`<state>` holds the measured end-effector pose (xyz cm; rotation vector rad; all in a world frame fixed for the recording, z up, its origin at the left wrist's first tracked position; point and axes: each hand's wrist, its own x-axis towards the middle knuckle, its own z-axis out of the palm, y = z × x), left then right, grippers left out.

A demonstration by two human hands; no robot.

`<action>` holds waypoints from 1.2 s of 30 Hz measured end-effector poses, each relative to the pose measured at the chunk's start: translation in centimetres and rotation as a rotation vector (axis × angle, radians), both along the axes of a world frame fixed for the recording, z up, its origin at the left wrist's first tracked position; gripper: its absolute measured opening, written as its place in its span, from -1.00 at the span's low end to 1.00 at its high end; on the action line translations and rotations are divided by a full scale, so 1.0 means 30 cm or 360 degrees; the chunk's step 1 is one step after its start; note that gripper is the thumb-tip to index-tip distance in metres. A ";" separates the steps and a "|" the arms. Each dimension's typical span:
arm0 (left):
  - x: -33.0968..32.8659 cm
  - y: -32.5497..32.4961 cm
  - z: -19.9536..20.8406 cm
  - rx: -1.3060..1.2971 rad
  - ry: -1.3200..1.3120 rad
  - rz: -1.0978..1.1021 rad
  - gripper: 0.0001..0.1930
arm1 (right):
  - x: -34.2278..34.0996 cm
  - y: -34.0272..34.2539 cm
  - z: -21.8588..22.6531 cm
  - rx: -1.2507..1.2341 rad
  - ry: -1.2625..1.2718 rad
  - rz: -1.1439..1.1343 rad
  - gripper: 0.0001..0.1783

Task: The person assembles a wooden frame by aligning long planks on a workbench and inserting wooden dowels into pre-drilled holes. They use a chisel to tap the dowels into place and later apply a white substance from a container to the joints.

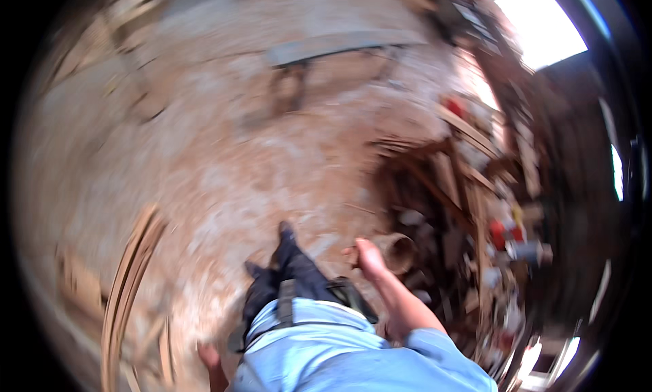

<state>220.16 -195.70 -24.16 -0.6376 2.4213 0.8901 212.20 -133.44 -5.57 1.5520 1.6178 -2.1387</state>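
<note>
My right hand (pixel 367 256) hangs out in front of my right hip, its fingers smeared by motion. Beside it, on the right, stands a round brownish container (pixel 399 251); I cannot tell whether the two touch. Low in the head view, my left hand (pixel 209 355) is down at my left side, partly seen and blurred. Long curved-looking wooden boards (pixel 132 290) rise to the left of that hand, apart from it. Nothing can be made out in either hand.
A low grey bench (pixel 339 47) stands ahead on the dusty floor (pixel 204 154). Along the right runs a cluttered wooden workbench (pixel 481 243) with bottles, a red item (pixel 502 234) and scraps beneath it. More timber (pixel 81 283) lies at far left.
</note>
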 end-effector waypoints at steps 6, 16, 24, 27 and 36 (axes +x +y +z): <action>-0.395 0.191 0.010 -0.0019 -0.0093 -0.0444 -0.43 | 0.317 0.087 -0.016 0.0061 -0.0068 -0.0089 -0.54; -0.612 0.902 0.330 0.0034 0.0264 -0.1081 -0.42 | 0.675 0.379 -0.084 -0.0056 -0.0014 -0.0656 -0.82; -0.371 1.511 0.509 0.0036 0.0385 -0.1497 -0.39 | 1.156 1.015 -0.177 0.0293 -0.0102 -0.1007 -0.78; -0.279 1.650 0.561 0.0012 0.0400 -0.1581 -0.38 | 1.351 1.281 -0.125 0.0491 -0.0093 -0.1170 -0.76; -0.131 1.593 0.650 -0.0119 0.0471 -0.1375 -0.34 | 1.706 2.034 -0.212 0.1016 -0.1058 -0.0669 -0.63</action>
